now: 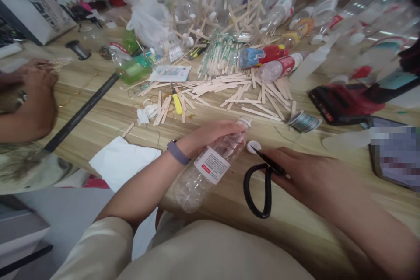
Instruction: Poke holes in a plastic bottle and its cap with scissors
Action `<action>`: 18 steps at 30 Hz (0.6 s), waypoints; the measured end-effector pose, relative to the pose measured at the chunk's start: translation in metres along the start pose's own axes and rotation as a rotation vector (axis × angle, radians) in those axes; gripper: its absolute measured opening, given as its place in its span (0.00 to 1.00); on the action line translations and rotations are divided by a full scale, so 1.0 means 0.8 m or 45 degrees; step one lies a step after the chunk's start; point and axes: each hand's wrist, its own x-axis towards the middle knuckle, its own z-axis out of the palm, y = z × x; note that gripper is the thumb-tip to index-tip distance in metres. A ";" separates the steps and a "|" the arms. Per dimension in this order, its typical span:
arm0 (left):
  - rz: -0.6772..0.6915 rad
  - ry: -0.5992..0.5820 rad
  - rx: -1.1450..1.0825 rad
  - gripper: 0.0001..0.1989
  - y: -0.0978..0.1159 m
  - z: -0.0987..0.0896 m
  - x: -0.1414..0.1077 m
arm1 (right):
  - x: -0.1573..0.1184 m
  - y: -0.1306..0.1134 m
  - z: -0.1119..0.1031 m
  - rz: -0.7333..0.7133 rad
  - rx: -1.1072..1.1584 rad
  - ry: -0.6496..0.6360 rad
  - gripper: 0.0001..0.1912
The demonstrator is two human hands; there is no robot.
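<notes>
A clear plastic bottle (197, 179) with a white label lies tilted near the table's front edge, its neck pointing up and right. My left hand (219, 133) is wrapped round its upper part, just below the neck. To the right, my right hand (288, 166) grips black scissors (257, 197), with one large handle loop hanging below the fingers. The scissors' dark tip is over a white bottle cap (252, 146) on the table, right of the bottle neck; whether they touch is unclear.
Wooden sticks (219, 87), a yellow screwdriver (177, 101) and a wire spool (304, 121) lie beyond my hands. Many bottles stand behind. White paper (123, 162) is at the left, a red-black power tool (344, 105) at the right. Another person's hands (39, 76) are far left.
</notes>
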 end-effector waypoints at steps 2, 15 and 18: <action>0.063 0.001 -0.003 0.17 0.009 0.001 -0.007 | 0.001 -0.003 -0.002 -0.008 0.014 -0.002 0.17; 0.371 0.081 0.099 0.19 0.073 0.024 -0.109 | 0.004 -0.008 0.005 -0.150 0.012 -0.016 0.18; 0.349 0.359 0.268 0.20 0.082 0.005 -0.153 | 0.002 -0.005 0.008 -0.158 0.052 -0.046 0.20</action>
